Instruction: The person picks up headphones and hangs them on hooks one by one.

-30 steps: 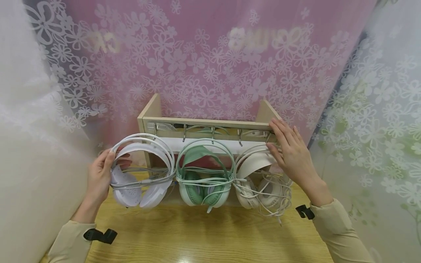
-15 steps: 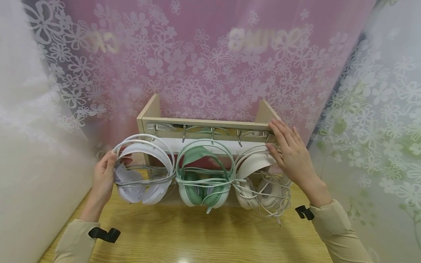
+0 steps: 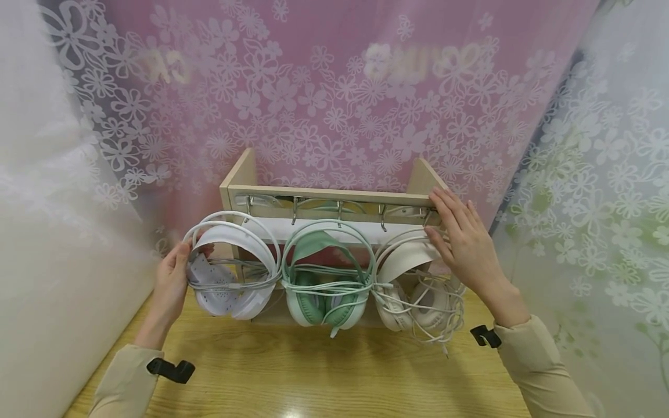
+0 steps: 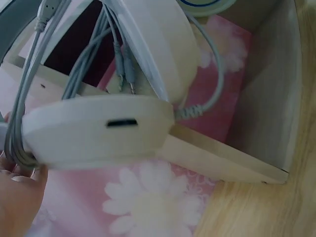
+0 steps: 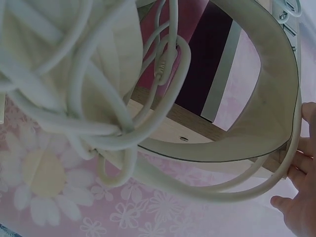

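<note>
My left hand (image 3: 171,281) pinches the left side of the white headphones (image 3: 214,296), whose hoops lie in front of the leftmost hook (image 3: 248,203). Grey cord is wound about these headphones, and two plugs (image 4: 129,73) dangle by the ear cups in the left wrist view. Beside them hang green headphones (image 3: 308,310), then cream headphones (image 3: 407,260) wrapped in tangled cable (image 5: 108,133). Straight fingers of my right hand (image 3: 467,249) rest on the right end of the wooden rack (image 3: 324,193), next to the cream headband. Whether the white headband sits on its hook cannot be made out.
Several metal hooks (image 3: 384,219) line the rack's front rail. The rack stands on a wood-grain table (image 3: 324,371). Behind it is a pink flowered curtain (image 3: 324,104), with pale sheeting (image 3: 617,191) on the right and a white wall (image 3: 63,232) on the left.
My left hand has moved rightward with the white headphones, which have risen slightly and come nearer the green pair. The right hand stays in place on the rack.
</note>
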`<state>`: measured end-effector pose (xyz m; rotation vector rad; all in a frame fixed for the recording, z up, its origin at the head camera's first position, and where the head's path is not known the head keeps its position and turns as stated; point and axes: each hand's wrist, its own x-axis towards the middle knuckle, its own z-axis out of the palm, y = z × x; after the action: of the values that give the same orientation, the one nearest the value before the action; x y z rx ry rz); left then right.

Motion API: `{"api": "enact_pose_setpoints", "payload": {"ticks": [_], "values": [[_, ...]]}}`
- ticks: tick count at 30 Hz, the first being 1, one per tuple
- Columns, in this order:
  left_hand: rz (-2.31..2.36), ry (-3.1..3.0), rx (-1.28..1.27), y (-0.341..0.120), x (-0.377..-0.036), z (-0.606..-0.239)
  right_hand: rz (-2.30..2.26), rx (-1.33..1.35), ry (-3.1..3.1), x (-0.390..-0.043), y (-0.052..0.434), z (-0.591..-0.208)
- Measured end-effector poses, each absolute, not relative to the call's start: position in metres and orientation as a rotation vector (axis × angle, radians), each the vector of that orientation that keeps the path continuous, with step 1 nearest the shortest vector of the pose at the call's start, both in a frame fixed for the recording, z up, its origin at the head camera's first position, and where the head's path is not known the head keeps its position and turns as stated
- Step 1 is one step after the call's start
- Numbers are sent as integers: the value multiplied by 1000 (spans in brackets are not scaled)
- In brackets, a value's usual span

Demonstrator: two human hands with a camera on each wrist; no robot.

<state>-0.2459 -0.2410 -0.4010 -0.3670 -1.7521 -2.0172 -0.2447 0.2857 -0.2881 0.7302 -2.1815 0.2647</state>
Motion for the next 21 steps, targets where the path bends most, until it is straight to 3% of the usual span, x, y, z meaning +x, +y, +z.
{"api": "enact_pose_setpoints", "payload": {"ticks": [21], "values": [[-2029,-1739,-360,-276,-237,-426,244,732,-2172,-239,291,-290]]}}
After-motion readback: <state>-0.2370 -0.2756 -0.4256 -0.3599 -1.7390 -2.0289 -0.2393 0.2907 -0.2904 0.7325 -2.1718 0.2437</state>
